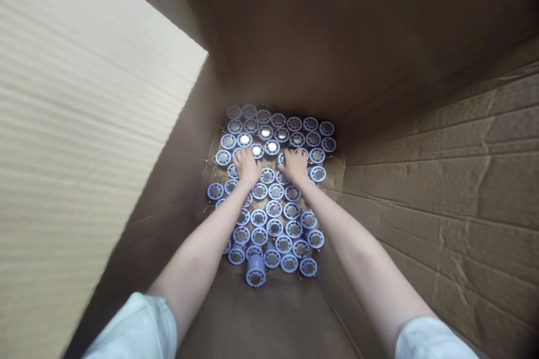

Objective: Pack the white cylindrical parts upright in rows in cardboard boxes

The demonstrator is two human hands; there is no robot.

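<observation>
Deep inside a tall cardboard box, both my hands reach down onto several rows of lavender cylinders (pixel 267 175) with round, spoked ends and grey, mirror-like centres. My left hand (pixel 247 168) rests over cylinder tops left of the middle, fingers spread and slightly bent. To the right, my right hand (pixel 294 165) lies across other cylinder tops, its fingers also apart. Both hands partly hide the pieces under them. Between the hands, a cylinder (pixel 272 147) reflects bright light. Thin reddish wires (pixel 275 206) show among the pieces.
A cardboard flap (pixel 84 95) juts in from the left. Tall box walls rise at the back (pixel 295 39) and right (pixel 442 179). At the near end, one cylinder (pixel 255 272) leans or lies tilted, standing out from the rows. Bare cardboard (pixel 336 174) shows beside the right-hand rows.
</observation>
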